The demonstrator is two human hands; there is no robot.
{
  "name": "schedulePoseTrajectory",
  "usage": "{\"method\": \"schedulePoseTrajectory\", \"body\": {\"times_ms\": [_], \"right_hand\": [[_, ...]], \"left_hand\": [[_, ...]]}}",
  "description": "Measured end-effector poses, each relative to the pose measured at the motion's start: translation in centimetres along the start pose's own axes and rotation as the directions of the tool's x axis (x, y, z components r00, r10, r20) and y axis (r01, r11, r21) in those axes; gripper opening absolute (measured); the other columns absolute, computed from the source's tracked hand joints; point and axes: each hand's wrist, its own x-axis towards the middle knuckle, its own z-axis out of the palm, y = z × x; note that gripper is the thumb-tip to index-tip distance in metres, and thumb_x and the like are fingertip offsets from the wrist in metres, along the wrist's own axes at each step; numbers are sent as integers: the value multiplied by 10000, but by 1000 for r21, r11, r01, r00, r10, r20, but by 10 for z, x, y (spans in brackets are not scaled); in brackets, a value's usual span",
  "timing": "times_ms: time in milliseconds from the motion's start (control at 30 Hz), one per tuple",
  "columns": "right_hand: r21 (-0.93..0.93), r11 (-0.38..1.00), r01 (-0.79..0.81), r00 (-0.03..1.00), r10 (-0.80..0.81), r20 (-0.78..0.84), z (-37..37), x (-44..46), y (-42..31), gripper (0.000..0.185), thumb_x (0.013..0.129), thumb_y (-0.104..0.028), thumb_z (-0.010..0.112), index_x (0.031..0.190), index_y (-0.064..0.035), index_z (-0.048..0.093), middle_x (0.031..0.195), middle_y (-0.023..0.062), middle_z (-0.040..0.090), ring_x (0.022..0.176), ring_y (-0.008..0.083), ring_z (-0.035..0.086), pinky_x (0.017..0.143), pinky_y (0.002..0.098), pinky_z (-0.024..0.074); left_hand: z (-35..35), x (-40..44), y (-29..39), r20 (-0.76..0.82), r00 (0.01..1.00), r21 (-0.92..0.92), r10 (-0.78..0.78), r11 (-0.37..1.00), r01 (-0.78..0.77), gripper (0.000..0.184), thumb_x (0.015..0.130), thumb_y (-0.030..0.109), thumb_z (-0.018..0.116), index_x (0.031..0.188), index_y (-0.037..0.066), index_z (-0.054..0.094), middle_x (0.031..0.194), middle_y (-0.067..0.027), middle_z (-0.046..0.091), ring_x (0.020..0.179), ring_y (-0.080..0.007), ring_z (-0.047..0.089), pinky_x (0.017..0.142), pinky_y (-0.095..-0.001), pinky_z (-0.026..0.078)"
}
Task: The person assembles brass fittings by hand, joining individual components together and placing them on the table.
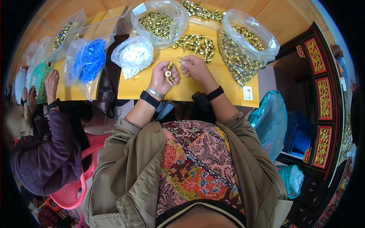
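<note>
My left hand (160, 80) is turned palm up over the front half of the yellow table, fingers curled around several brass fittings (169, 73). One of them shows a round end with a pale centre. Just to its right, my right hand (195, 68) is closed in a pinch, with a small brass piece (179, 58) at its fingertips. Beyond both hands lies a loose pile of brass fittings (195, 45). A clear bag of small white parts (134, 57) stands left of my left hand.
An open bag of small brass parts (155, 24) stands at the back, and a larger bag of brass fittings (239, 57) at the right. Left are a bag of blue parts (89, 60), a green basket (39, 76) and a co-worker's hand (52, 85). A teal bag (270, 121) hangs beside the table.
</note>
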Motion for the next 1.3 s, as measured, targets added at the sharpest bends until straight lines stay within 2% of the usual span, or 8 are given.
{"method": "schedulePoseTrajectory", "body": {"times_ms": [167, 267, 367, 500, 733, 933, 1133, 1300], "right_hand": [[-473, 853, 222, 971, -236, 31, 2, 22, -76, 260, 872, -145, 592, 1071, 22, 574, 742, 43, 629, 606, 95, 569, 546, 224, 464], [-101, 847, 522, 833, -531, -154, 17, 63, -90, 304, 819, -165, 637, 1053, 27, 608, 785, 78, 660, 703, 155, 634, 643, 269, 510], [-332, 742, 582, 734, -656, -179, 18, 73, -94, 281, 808, -180, 638, 1028, -5, 637, 804, 116, 681, 746, 198, 660, 681, 299, 517], [-650, 691, 316, 842, -520, -144, 13, 42, -70, 204, 787, -212, 630, 913, -58, 674, 807, 132, 675, 773, 261, 658, 701, 341, 514], [-947, 287, 145, 916, -401, 19, 13, 16, -31, 193, 757, -224, 597, 844, -69, 673, 826, 155, 645, 808, 321, 634, 715, 424, 500], [-919, 353, 177, 926, -376, 33, 3, 26, -20, 143, 762, -177, 560, 788, -75, 657, 818, 160, 639, 806, 340, 627, 704, 442, 493], [-959, 268, 89, 990, -131, 55, -5, 20, -52, 120, 750, -169, 563, 767, -101, 660, 765, 143, 656, 745, 343, 629, 688, 432, 496], [-916, 304, 261, 949, -255, 186, -13, 46, -101, 141, 750, -198, 620, 819, -88, 674, 734, 117, 646, 709, 291, 631, 666, 376, 498]], "left_hand": [[-9, 3, -2, 55, 998, -38, 5, 999, -3, 349, 861, 343, 430, 787, 35, 577, 581, -85, 523, 533, -258, 500, 516, -338, 387], [-8, 1, -2, 80, 997, -63, 11, 998, -6, 322, 876, 278, 427, 839, 0, 586, 601, -107, 532, 552, -257, 484, 546, -341, 405], [-8, -4, -1, 79, 997, -89, 23, 996, -15, 300, 887, 242, 427, 883, -15, 581, 625, -119, 542, 561, -258, 472, 559, -340, 408], [-16, -2, 0, 83, 996, -68, 29, 997, -23, 292, 870, 280, 455, 891, 24, 593, 631, -91, 549, 572, -244, 521, 544, -333, 410], [-14, -4, 0, 88, 995, -78, 40, 996, -33, 283, 879, 219, 449, 980, -13, 575, 669, -123, 563, 603, -246, 513, 595, -343, 442], [-17, -4, 0, 94, 995, -78, 20, 997, -13, 298, 889, 213, 445, 1043, -18, 554, 702, -120, 560, 634, -233, 509, 604, -330, 437], [-20, 0, -2, 69, 998, -76, -2, 997, 7, 267, 897, 251, 452, 982, 29, 574, 681, -100, 593, 608, -233, 550, 560, -324, 421], [-16, -2, -2, 78, 997, -81, 5, 997, 1, 259, 912, 235, 438, 976, 13, 555, 676, -109, 559, 612, -229, 504, 575, -318, 417]]}}
